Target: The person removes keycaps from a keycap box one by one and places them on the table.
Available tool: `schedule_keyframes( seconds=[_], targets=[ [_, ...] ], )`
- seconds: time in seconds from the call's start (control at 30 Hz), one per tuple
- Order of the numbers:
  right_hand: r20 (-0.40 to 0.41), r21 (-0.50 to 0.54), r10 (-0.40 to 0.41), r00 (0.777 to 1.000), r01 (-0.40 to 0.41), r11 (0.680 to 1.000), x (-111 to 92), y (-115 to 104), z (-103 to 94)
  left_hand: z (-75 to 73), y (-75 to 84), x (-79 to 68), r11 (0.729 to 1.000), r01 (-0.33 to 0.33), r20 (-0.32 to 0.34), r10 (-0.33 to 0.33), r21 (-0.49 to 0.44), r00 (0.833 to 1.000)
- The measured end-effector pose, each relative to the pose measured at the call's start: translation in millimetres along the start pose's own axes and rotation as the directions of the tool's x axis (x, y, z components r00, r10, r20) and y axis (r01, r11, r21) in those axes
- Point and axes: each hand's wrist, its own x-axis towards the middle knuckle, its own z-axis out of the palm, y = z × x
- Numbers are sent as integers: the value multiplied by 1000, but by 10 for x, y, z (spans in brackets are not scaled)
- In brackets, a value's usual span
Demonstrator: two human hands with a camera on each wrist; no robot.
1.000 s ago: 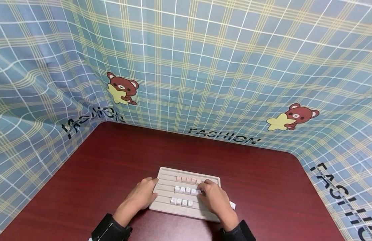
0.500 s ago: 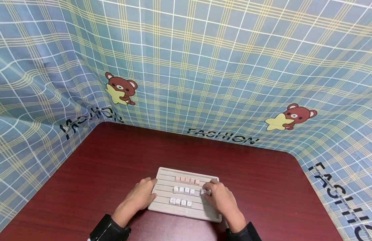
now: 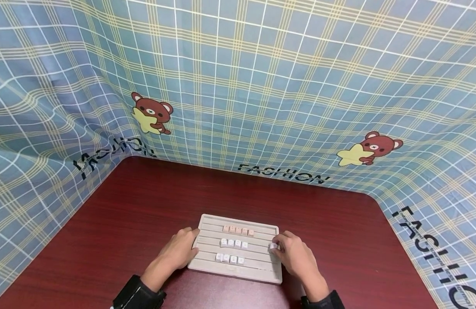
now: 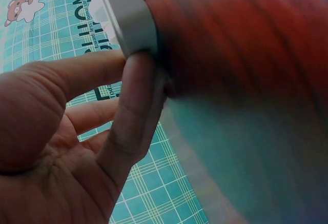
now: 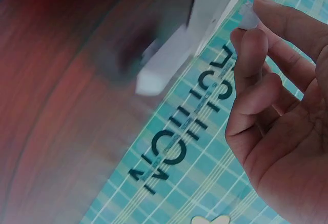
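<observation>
A pale ridged tray (image 3: 253, 274) lies on the dark red table and bears rows of small keycaps. The far row is of pink keycaps (image 3: 238, 230); a middle row (image 3: 234, 243) and a near row (image 3: 230, 259) are white. My left hand (image 3: 180, 249) grips the tray's left edge, its bent fingers at the corner in the left wrist view. At the tray's right edge, my right hand (image 3: 296, 255) pinches one white keycap (image 5: 249, 17) between thumb and fingertips. That keycap stands well apart from the rest of the middle row.
In the right wrist view a long white block (image 5: 159, 73) sits beside the tray's side; the right forearm covers that spot in the head view. Checked blue cloth (image 3: 238, 107) with bear prints hangs around the back and sides of the table (image 3: 207, 184).
My right hand has moved rightward, taking the white keycap away from the end of the middle row to the tray's right edge. My left hand keeps its grip on the tray.
</observation>
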Motion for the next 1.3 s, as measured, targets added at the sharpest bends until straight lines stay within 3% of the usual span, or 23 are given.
schedule_keyframes(
  seconds=[0.5,1.0,1.3],
  targets=[
    [19,37,135,991,-136,990,-142,386,-73,10,4,-9,1000,-2,-6,2,2,1000],
    [25,-11,125,992,-125,992,-197,573,-83,-2,0,-16,1000,-13,-21,13,28,1000],
    [94,-31,167,981,-165,986,-192,569,-105,-10,2,-7,1000,-10,-12,11,29,1000]
  ],
)
